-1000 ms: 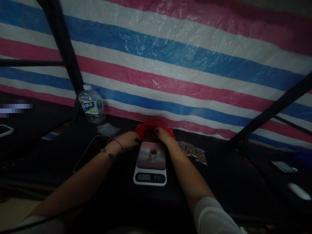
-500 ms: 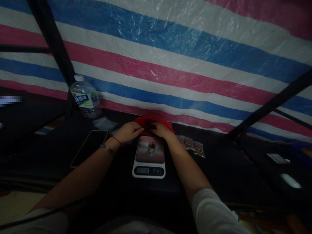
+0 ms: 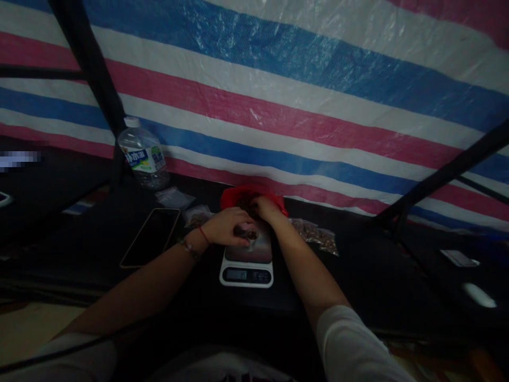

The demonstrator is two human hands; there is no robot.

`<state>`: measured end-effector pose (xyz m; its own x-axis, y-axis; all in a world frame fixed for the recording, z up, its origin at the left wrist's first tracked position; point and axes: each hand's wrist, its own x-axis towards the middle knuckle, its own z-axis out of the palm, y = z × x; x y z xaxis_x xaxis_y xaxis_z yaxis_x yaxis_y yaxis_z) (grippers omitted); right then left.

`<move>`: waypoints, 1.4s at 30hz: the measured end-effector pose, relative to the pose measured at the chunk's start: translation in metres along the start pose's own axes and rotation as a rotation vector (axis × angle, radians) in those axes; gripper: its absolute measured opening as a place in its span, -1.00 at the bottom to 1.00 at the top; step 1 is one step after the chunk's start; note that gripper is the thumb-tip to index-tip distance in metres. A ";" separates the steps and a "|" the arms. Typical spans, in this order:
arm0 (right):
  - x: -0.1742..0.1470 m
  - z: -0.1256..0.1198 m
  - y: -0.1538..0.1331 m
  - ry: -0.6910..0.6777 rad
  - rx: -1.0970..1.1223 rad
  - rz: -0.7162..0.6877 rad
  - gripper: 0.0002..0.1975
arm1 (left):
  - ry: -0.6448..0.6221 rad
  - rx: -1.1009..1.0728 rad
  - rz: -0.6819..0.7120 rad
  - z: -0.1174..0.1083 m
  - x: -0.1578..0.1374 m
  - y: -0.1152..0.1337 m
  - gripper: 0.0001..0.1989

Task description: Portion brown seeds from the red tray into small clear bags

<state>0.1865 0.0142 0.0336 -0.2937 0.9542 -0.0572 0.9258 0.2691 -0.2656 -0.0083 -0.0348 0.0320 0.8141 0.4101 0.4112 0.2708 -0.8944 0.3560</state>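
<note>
Small clear round cup [image 3: 253, 244] upright on flat white-framed scale [image 3: 248, 257], right beside fingertips of left hand [image 3: 226, 225], nearer one; grip closure unclear. Right hand [image 3: 267, 208] beyond, at red plastic bag [image 3: 229, 198], fingertips hidden, closure unclear.

Count one digital scale [image 3: 246, 265], one small cup [image 3: 253, 245], one red plastic bag [image 3: 231, 198], at least three filled zip bags [image 3: 327, 242], one bottle [image 3: 145, 155].
</note>
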 end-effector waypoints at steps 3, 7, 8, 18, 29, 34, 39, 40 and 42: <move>0.003 0.003 0.005 0.044 0.069 0.018 -0.76 | -0.047 -0.011 0.027 0.004 0.002 0.004 -0.49; 0.005 0.006 0.008 0.089 0.183 0.033 -0.75 | -0.004 0.012 -0.050 0.007 0.005 0.004 -0.68; 0.005 0.006 0.008 0.103 0.220 0.030 -0.76 | 0.035 0.032 -0.111 0.007 0.006 0.003 -0.70; 0.003 -0.005 -0.005 0.430 0.461 -0.137 -0.80 | 0.292 0.214 -0.634 0.013 0.010 -0.023 -0.64; -0.006 -0.009 -0.014 0.254 0.382 -0.446 -0.78 | 0.277 0.224 -0.640 0.018 0.009 -0.029 -0.62; -0.009 -0.008 -0.017 0.193 0.551 -0.375 -0.58 | 0.276 0.234 -0.645 0.018 0.010 -0.028 -0.64; -0.006 -0.004 -0.013 0.234 0.565 -0.334 -0.71 | 0.285 0.229 -0.656 0.018 0.010 -0.027 -0.63; -0.005 -0.005 -0.013 0.238 0.560 -0.323 -0.74 | 0.285 0.221 -0.652 0.017 0.010 -0.027 -0.63; -0.005 -0.007 -0.012 0.262 0.541 -0.293 -0.77 | 0.288 0.207 -0.652 0.017 0.009 -0.027 -0.62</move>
<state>0.1783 0.0070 0.0436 -0.3847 0.8701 0.3081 0.5467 0.4837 -0.6835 0.0002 -0.0098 0.0119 0.2956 0.8747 0.3841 0.7679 -0.4567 0.4492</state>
